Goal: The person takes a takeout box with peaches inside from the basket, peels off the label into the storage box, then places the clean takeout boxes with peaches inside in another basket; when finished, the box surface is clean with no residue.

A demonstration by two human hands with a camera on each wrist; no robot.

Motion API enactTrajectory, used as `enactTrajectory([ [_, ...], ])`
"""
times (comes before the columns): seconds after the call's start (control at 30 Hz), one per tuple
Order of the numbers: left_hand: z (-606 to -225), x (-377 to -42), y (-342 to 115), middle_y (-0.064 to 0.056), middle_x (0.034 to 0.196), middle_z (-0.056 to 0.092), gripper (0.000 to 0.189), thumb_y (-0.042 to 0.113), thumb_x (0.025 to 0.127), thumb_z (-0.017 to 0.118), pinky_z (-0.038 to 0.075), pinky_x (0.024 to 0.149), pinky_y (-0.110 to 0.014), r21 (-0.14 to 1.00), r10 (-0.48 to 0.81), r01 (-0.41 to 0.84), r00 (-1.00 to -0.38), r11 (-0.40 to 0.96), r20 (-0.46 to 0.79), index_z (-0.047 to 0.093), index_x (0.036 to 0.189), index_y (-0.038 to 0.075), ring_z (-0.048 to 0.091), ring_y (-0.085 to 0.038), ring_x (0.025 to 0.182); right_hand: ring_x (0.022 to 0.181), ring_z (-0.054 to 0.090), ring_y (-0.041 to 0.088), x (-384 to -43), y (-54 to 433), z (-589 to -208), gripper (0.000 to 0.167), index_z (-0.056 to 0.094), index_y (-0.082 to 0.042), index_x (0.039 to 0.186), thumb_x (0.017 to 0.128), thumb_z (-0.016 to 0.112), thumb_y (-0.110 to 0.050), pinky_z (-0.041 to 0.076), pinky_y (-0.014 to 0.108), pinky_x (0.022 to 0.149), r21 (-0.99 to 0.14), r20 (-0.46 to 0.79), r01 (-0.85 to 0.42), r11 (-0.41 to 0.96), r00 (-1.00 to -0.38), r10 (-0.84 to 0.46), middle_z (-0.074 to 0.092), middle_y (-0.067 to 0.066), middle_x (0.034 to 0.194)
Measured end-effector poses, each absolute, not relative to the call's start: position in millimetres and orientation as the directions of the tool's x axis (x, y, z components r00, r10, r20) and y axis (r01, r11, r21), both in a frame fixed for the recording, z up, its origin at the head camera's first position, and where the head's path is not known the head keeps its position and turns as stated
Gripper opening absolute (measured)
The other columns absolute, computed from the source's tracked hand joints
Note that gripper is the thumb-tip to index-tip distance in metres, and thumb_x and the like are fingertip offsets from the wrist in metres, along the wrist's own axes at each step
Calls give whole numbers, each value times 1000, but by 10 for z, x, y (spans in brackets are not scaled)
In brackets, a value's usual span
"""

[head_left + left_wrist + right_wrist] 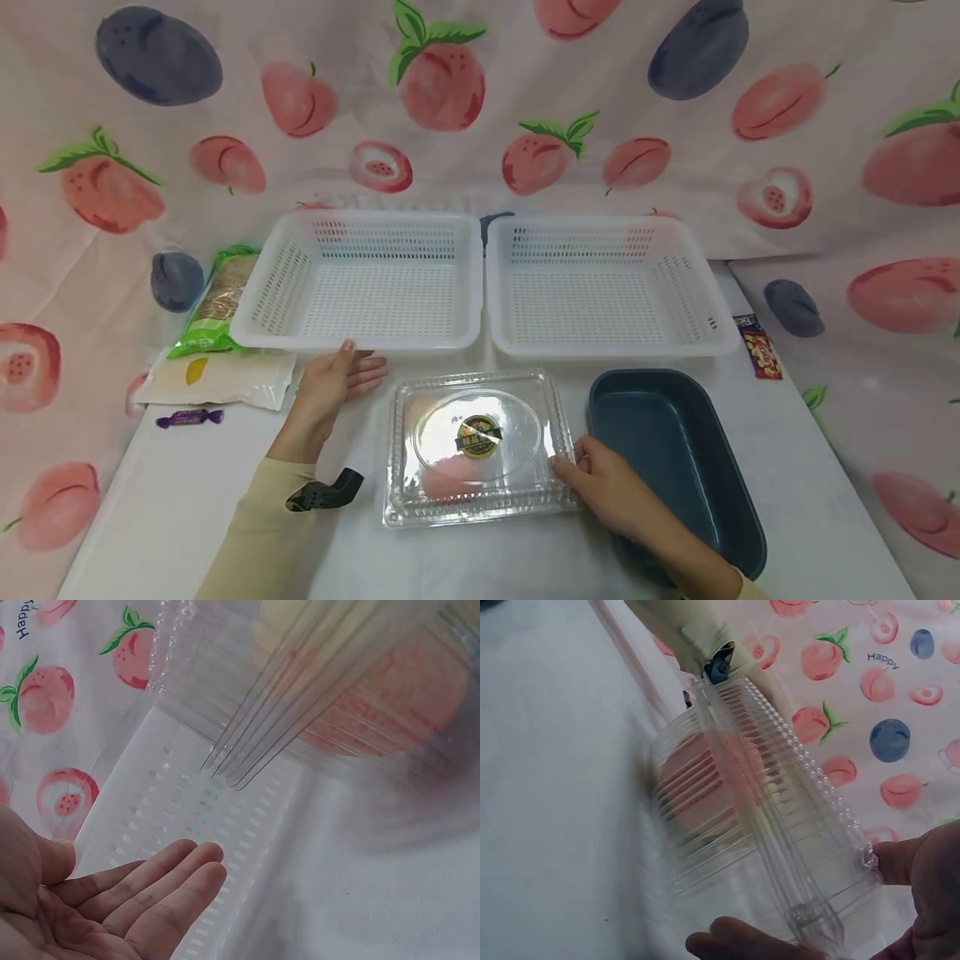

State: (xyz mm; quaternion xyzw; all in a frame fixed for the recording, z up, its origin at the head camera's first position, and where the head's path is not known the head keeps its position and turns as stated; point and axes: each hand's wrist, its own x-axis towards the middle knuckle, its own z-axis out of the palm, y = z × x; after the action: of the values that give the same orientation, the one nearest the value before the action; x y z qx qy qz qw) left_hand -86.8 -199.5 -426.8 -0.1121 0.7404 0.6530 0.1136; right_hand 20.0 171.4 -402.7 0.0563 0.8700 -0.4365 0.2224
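My right hand (611, 492) grips the right edge of a clear plastic clamshell box (480, 446), thumb on top and fingers below. A round black and gold label (478, 437) sits on its lid. Through the ribbed wall show a round pinkish thing (712, 776) and something pale yellow (289, 626) inside. To the left of the box, my left hand (333, 387) has its fingers straight and holds nothing. Its fingertips are close by the front rim of the left white basket (360, 342), apart from the box.
A second white basket (611, 346) stands beside the first at the back. Right of the box is a dark blue tray (667, 467). A green bag (217, 308), a white pack (225, 377) and a purple-wrapped candy (190, 418) lie left; a small red packet (759, 350) lies right.
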Motion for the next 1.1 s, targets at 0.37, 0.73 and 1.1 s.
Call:
enactTrajectory([
  [0.37, -4253, -883, -1967, -36, 138, 60, 63, 36, 116, 29, 59, 94, -26, 944, -22, -308, -951, 121, -308, 49, 143, -18, 74, -21, 113, 74, 63, 16, 146, 1748, -4012, 39, 68, 2, 115, 99, 70, -33, 50, 32, 59, -677, -415, 242, 695, -906, -89, 72, 2, 85],
  [0.73, -4218, -756, -2006, -33, 140, 60, 59, 33, 117, 30, 59, 95, -25, 935, -47, -318, -948, 155, -315, 47, 147, -14, 73, -22, 116, 108, 73, 26, 90, 1817, -3784, 53, 62, 3, 136, 102, 68, -37, 61, 48, 92, -650, -316, 126, 749, -942, -115, 75, 10, 118],
  [1.1, -4133, -362, -1931, -25, 149, 57, 55, 34, 115, 38, 55, 105, -32, 912, -54, -330, -943, 243, -327, 45, 152, -7, 59, -37, 137, 103, 73, 24, -167, 1775, -3524, 38, 68, 1, 128, 101, 68, -25, 61, 48, 91, -655, -99, -47, 754, -984, -147, 76, 7, 112],
])
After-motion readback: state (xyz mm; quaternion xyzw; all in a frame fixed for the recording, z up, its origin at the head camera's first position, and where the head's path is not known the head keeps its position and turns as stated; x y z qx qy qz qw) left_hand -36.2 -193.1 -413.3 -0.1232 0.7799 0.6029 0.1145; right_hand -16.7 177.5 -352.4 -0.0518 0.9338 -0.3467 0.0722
